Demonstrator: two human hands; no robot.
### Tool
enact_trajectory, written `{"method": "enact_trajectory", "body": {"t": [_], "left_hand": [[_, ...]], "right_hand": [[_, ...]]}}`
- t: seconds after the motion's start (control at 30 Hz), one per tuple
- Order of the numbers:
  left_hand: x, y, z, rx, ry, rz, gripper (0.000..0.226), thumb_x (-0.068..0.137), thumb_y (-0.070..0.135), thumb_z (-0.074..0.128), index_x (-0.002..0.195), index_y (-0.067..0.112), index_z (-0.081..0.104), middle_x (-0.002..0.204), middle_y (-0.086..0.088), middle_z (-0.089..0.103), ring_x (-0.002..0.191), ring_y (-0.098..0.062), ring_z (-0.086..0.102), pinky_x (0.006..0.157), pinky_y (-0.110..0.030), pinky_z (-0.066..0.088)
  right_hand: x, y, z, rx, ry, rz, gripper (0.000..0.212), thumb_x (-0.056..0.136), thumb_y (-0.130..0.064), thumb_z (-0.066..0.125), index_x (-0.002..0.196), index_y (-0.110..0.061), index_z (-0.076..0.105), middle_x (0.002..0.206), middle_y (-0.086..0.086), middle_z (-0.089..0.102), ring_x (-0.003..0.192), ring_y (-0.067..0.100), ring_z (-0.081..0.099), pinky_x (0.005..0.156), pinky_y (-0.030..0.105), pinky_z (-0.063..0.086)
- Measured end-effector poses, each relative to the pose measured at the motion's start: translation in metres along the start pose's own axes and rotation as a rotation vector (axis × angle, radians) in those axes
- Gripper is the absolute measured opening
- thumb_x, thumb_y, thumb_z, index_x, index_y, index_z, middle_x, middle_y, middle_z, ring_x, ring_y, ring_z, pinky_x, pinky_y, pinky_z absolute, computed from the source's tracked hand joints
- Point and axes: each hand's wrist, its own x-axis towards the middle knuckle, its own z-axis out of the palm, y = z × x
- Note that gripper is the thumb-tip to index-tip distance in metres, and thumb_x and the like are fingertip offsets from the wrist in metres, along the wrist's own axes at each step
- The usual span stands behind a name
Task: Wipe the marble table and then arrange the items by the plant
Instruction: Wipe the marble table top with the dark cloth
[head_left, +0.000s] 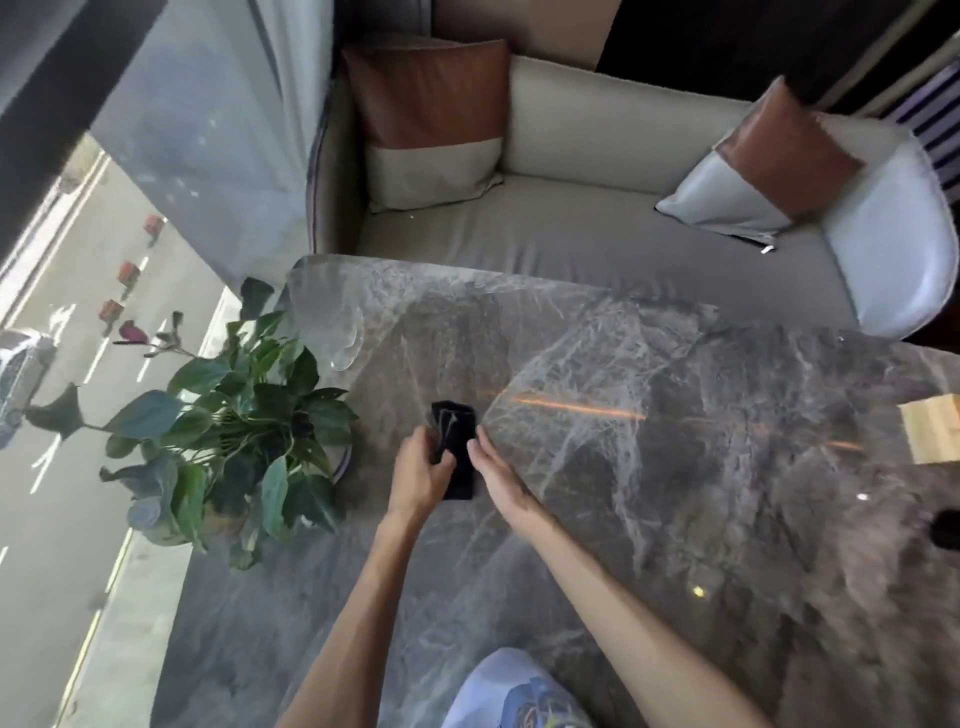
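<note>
Holding a dark folded cloth (456, 447) between both hands, you have it just above the grey veined marble tabletop (649, 467), a little left of centre in the view. Your left hand (420, 475) has its fingers (434, 457) curled around the cloth's left edge, gripping it. Your right hand (496, 467) lies flat along the cloth's right edge with its fingers (480, 441) stretched straight and touching the fabric; you cannot tell whether they pinch it or only press against it. Both forearms reach in from 6 o'clock.

From the cloth, the potted plant (234, 431) stands near at 9 o'clock, at the left edge of the tabletop, its green leaves spreading out over the marble and toward the window (62, 389). A clear glass dish (347, 340) sits on the tabletop at about 11 o'clock from the cloth, just beyond the plant's upper leaves. Well apart at 3 o'clock, at the right border of the view, a pale wooden block (932, 434) rests on the marble, and a small dark object (946, 529), cut off by the frame, lies at about 4 o'clock.

Beyond the far edge of the tabletop, at 12 o'clock, a cream sofa (597, 228) holds two brown-and-white cushions, one (431, 119) at its left end and one (769, 161) toward its right. Through the window at 9 o'clock you see a road below.
</note>
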Motion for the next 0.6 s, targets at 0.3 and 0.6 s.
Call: {"method": "enact_trajectory", "body": {"t": [0.3, 0.6], "left_hand": [[-0.138, 0.085, 0.122, -0.041, -0.175, 0.243, 0.010, 0.078, 0.016, 0.058, 0.078, 0.015, 0.048, 0.067, 0.006, 0.047, 0.068, -0.024, 0.049, 0.054, -0.020, 0.033], [-0.283, 0.159, 0.304, 0.161, -0.255, 0.393, 0.025, 0.082, 0.020, 0.053, 0.102, 0.019, 0.069, 0.102, -0.002, 0.068, 0.098, -0.015, 0.057, 0.082, -0.029, 0.045]], "right_hand": [[-0.121, 0.057, -0.103, 0.861, -0.023, 0.084, 0.065, 0.077, -0.067, 0.058, 0.113, -0.013, 0.067, 0.104, 0.008, 0.068, 0.094, 0.018, 0.064, 0.083, 0.028, 0.050], [-0.255, 0.170, -0.267, 1.072, 0.060, 0.013, 0.038, 0.082, -0.049, 0.062, 0.093, -0.013, 0.067, 0.088, 0.006, 0.070, 0.082, 0.014, 0.070, 0.081, 0.028, 0.048]]}}
